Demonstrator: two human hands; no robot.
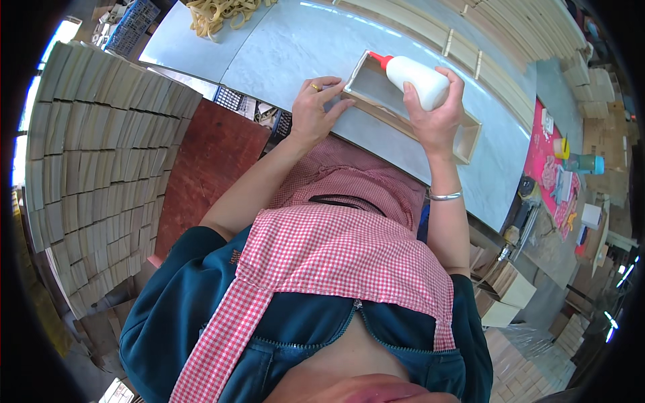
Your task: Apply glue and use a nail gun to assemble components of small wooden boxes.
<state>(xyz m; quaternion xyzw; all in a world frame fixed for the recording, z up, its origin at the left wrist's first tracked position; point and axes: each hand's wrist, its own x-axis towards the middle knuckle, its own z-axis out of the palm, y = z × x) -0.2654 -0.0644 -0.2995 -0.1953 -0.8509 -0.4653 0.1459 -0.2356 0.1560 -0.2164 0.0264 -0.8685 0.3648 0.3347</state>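
A white squeeze bottle [411,79] with a red nozzle lies tilted in my right hand [438,124], whose fingers and thumb wrap its base end. The nozzle tip meets the far left corner of a rectangular wooden frame [379,115]. A whitish line runs along the frame's left end. My left hand [317,113] grips the near left corner of that frame, index finger and thumb against the wood. The frame rests on a grey-blue tabletop [282,57], with the tabletop showing through its opening. Part of its right half is hidden behind my right hand.
Rubber bands [218,15] lie in a heap at the table's far left. Long wooden strips [494,77] line the far side. Stacked wood pieces [101,154] rise at left, beside a red-brown board [208,161]. A teal-capped bottle [586,163] stands at right.
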